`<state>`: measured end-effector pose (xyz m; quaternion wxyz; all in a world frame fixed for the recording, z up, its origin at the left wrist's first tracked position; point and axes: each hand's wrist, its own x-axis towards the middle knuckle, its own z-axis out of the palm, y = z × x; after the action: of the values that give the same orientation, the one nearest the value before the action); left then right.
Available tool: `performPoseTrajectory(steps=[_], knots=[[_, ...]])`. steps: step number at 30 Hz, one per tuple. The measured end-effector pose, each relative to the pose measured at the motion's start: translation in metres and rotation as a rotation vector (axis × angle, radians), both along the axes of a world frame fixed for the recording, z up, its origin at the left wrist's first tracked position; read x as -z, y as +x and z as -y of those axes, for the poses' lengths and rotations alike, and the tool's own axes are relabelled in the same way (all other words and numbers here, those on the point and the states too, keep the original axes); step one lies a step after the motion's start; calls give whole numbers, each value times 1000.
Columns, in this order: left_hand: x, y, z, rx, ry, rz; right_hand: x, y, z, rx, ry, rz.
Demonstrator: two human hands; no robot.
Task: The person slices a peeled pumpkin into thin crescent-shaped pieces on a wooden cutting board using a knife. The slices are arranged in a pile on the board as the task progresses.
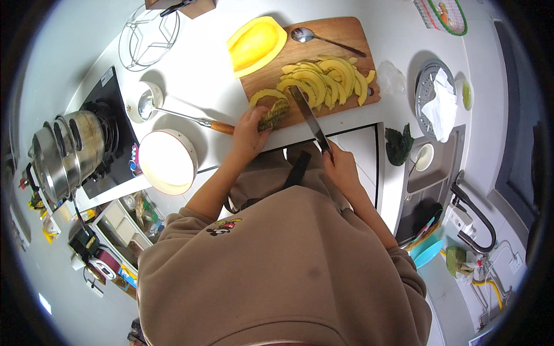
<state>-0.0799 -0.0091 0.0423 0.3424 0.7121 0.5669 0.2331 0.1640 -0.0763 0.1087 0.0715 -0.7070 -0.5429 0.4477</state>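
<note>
My left hand [250, 135] grips a green-skinned piece of squash [274, 115] at the near left corner of a wooden cutting board [298, 52]. Just beyond it a curved yellow slice [265, 93] lies on the board. In my right hand [342, 166] is a kitchen knife [308, 113], its handle near the counter edge and its blade tip over the board, to the right of the held piece. Many crescent squash slices [329, 80] are heaped on the board's right part. A hollowed yellow squash half [257, 45] rests at the board's far left edge, cut side up.
A metal spoon [329, 43] lies on the board. To the left are a ladle [186, 118] propped in a small bowl [158, 91], a large white bowl [166, 162], a wire rack [149, 39] and a steel pot [69, 151]. A sink [426, 179] is at right.
</note>
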Motion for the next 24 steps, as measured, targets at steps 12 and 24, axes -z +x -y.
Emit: performPoseTrajectory(steps=[12,24], knots=[[7,-7,25,2,-21,178,-1,-36,-20,-91,24,15],[9,-11,25,44,74,71,-11,24,-17,-258,-85,87]])
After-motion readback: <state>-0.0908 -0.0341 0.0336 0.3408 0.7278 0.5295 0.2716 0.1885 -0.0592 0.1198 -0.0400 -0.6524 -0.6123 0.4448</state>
